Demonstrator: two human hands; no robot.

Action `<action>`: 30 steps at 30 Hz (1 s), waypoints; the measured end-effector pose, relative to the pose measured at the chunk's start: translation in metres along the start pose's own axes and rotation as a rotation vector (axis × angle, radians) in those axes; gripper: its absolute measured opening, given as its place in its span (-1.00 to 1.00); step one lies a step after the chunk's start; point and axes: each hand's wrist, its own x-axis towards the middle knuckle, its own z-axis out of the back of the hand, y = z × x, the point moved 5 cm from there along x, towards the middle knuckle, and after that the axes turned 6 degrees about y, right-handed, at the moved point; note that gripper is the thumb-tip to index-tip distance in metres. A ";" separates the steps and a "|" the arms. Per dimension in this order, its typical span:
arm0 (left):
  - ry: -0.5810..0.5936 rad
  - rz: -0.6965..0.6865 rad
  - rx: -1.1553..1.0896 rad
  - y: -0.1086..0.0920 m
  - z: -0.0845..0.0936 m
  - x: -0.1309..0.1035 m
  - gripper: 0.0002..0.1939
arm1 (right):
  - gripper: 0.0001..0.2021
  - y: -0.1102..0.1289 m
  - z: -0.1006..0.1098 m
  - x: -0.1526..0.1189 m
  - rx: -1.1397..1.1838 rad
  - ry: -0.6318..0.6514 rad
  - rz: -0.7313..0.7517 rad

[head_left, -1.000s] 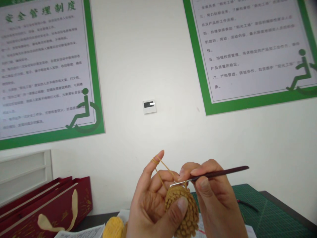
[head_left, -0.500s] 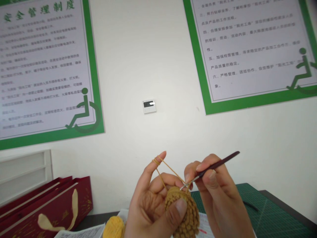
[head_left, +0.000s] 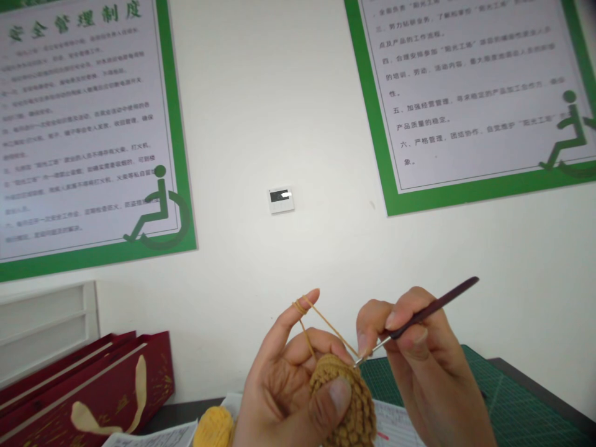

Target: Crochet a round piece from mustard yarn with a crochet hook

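Observation:
My left hand [head_left: 288,379] pinches a tan crochet piece [head_left: 356,403] with the thumb across its front. Tan yarn [head_left: 333,326] is wound round the raised left index finger and runs taut down to the top edge of the piece. Between thumb and fingers, my right hand [head_left: 428,360] grips a crochet hook [head_left: 435,307] with a dark handle and a metal shaft. The hook's tip meets the yarn at the upper right edge of the piece. Whether a loop sits on the hook is too small to tell.
A yellow yarn ball [head_left: 213,427] and printed papers [head_left: 395,422] lie on the dark table. Behind my right hand is a green cutting mat [head_left: 516,397]. Dark red gift bags [head_left: 153,366] stand at left. Green-framed posters [head_left: 186,211] and a small white panel [head_left: 280,200] are on the wall.
My right hand and the hook have moved right, and the hook's tip has shifted toward the piece's right edge. The left index finger has tilted slightly right.

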 end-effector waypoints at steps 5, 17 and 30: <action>-0.010 0.000 0.004 -0.001 -0.001 0.000 -0.27 | -0.85 0.003 0.000 0.001 -0.043 -0.001 0.042; -0.056 0.000 0.036 -0.001 -0.001 -0.001 -0.26 | -0.90 0.025 -0.008 -0.003 -0.321 -0.007 0.265; -0.075 0.010 0.038 -0.001 -0.002 -0.001 -0.22 | -0.90 0.027 -0.008 -0.002 -0.317 -0.055 0.266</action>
